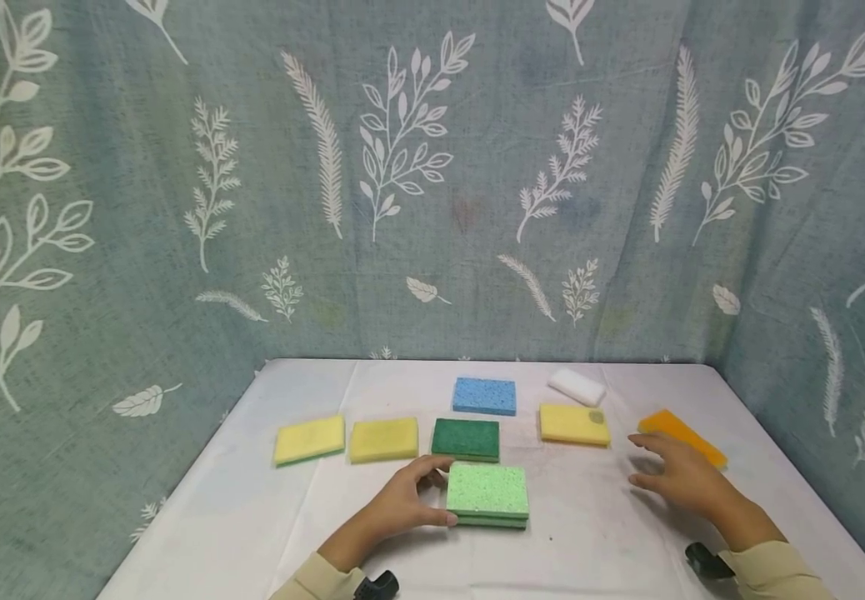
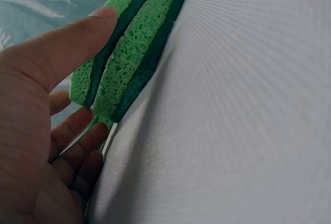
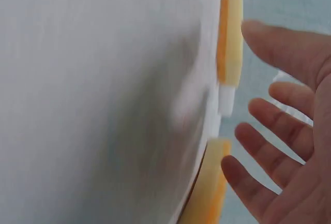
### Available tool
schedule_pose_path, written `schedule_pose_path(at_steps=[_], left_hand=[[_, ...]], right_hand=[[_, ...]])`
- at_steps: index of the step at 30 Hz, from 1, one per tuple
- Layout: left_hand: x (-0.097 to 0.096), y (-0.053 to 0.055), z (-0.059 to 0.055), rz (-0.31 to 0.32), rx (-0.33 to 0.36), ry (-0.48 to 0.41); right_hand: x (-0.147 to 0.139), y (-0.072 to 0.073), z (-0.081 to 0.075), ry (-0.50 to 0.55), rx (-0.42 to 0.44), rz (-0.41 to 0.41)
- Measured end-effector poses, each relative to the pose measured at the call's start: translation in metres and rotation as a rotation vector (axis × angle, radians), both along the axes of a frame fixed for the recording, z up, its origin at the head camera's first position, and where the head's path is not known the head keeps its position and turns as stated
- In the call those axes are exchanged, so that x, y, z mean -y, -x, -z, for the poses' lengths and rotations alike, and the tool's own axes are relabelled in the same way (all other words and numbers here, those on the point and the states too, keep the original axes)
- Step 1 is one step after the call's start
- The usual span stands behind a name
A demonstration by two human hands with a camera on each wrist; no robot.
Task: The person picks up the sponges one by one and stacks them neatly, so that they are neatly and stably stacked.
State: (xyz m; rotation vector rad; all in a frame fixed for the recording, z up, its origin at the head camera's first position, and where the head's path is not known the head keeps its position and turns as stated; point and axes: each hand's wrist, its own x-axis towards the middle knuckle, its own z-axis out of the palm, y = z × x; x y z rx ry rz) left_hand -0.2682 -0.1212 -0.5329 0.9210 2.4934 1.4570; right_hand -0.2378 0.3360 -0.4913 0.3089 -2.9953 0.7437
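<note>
Two stacked sponges (image 1: 487, 493) gripped by left hand (image 1: 408, 497); dark layers (image 2: 151, 56) clearest in left wrist view; right hand (image 1: 678, 477) spread.

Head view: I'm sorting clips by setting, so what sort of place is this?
Probably a small staged filming corner: leaf-patterned fabric hangs around three sides of a white-topped table, where sponges are spread out.

We get soft, even light across tabletop (image 1: 582, 542); faint shadows from left hand (image 1: 408, 500) and right hand (image 1: 678, 477) toward near edge. Left wrist view dimmer, rippled with moiré; right wrist view blurred.
</note>
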Motion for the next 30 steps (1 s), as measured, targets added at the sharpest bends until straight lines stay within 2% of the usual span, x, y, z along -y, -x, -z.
schedule_pose_path(at_steps=[5, 11, 20, 24, 30], left_hand=[[0.000, -0.002, 0.002, 0.000, -0.002, 0.005], [0.000, -0.003, 0.005, -0.005, -0.018, 0.010], [-0.001, -0.003, 0.000, -0.002, -0.020, 0.024], [-0.001, -0.003, -0.002, -0.004, -0.022, 0.030], [0.000, -0.003, -0.002, -0.008, -0.029, 0.028]], right_hand=[[-0.014, -0.002, -0.001, -0.025, -0.049, 0.043], [-0.022, -0.002, -0.004, -0.015, -0.061, 0.094], [-0.041, 0.004, -0.002, -0.071, -0.136, 0.156], [-0.050, 0.007, 0.004, -0.092, -0.113, 0.200], [-0.053, 0.008, 0.005, -0.121, -0.016, 0.252]])
